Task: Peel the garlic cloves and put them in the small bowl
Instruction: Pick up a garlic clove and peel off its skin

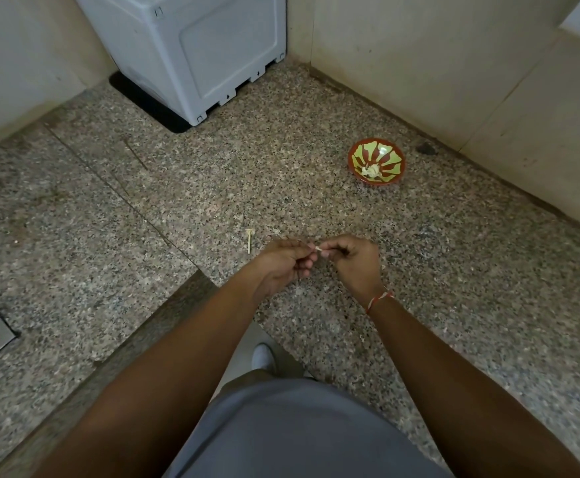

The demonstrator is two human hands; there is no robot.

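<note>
— What have you got on the head camera?

— Both hands meet just below the middle of the frame, above a speckled granite counter [454,270]. My left hand [283,262] has its fingers curled and pinches one end of a small pale garlic clove [317,249]; my right hand [352,258] pinches the other end, fingers curled too. Whether any skin is off it I can't tell, it's too small.

— And the bowl?

— The small bowl [377,161], red with a green pattern, sits on the counter in the right of the frame above the hands, well apart from them, near the wall. There's something pale lying in its bottom.

— Anything else?

— A thin garlic stem [249,239] lies on the counter just left of my left hand. A grey plastic appliance [195,53] stands at the top of the frame, and there's a red thread [378,300] on my right wrist.
</note>
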